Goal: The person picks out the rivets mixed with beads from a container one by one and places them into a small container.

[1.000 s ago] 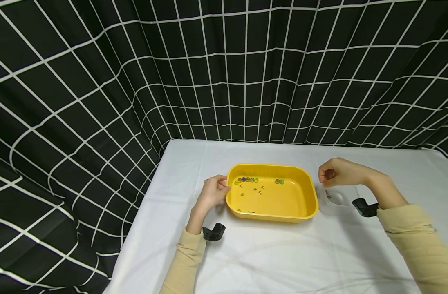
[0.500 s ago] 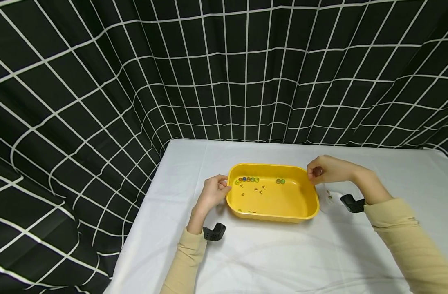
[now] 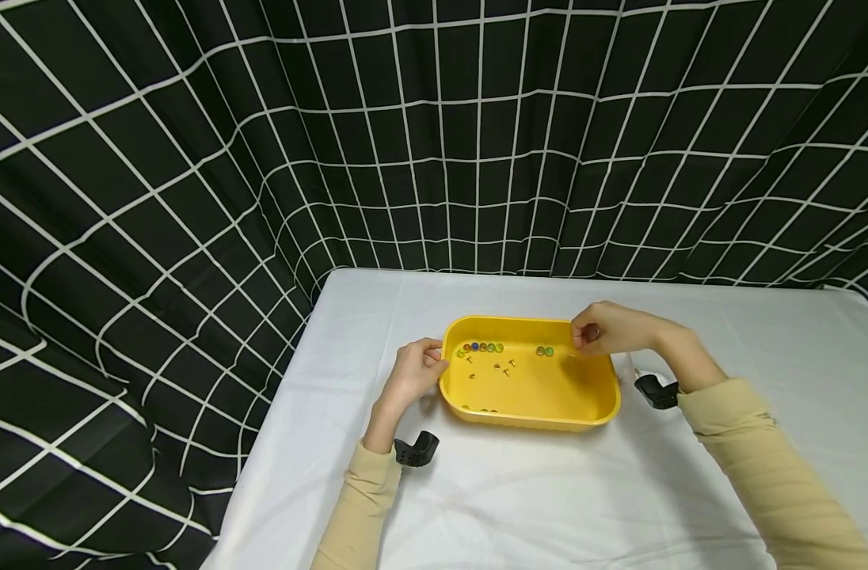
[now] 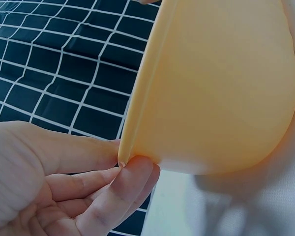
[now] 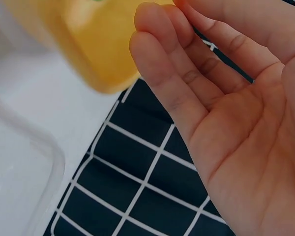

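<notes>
A yellow plastic tub (image 3: 541, 392) stands on the white cloth. My left hand (image 3: 414, 376) pinches the rim at its left end, as the left wrist view also shows. A short row of coloured glass marbles (image 3: 483, 347) lies along the back wall inside, with two more marbles (image 3: 549, 351) to the right. Small brass-coloured pieces (image 3: 506, 372) like screws are scattered on the floor of the tub. My right hand (image 3: 612, 327) is over its back right corner, fingers curled. In the right wrist view the thumb and index tips are at the frame edge, so anything between them is hidden.
A clear plastic container (image 5: 54, 152) stands just right of the tub, mostly behind my right wrist in the head view. A black wrist band (image 3: 656, 391) hangs close above it. A black curtain with a white grid (image 3: 477, 158) rises behind the table (image 3: 377, 301).
My right hand has moved left from above the clear container, over the tub's right rim, to above the tub's inside. The left hand stays on the rim, and the tub's contents look unchanged.
</notes>
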`<state>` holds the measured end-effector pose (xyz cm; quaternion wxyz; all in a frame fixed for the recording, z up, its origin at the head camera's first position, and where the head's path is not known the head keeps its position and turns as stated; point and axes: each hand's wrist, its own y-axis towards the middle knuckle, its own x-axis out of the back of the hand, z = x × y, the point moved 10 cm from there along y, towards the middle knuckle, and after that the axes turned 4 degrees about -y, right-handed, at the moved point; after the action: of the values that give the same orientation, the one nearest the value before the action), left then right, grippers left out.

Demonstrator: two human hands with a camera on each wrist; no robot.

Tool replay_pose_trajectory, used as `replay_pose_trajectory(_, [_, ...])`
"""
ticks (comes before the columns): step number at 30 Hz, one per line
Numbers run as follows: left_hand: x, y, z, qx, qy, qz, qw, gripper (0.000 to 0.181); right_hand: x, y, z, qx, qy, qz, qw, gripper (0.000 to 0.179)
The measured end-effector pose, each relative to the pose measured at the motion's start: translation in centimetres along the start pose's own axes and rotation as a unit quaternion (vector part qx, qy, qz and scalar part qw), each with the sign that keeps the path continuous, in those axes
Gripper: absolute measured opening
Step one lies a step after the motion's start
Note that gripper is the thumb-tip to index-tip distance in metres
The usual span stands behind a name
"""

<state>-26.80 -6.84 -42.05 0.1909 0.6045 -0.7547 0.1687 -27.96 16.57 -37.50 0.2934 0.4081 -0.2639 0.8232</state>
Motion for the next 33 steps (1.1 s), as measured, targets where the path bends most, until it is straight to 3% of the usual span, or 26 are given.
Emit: replay_pose_trajectory(33, [0.0,-0.1,0.1,0.010,-0.009,0.005,0.9999,0.034,-3.5,5.5,2.0,0.045,0.009,0.020,0.9987,0.010])
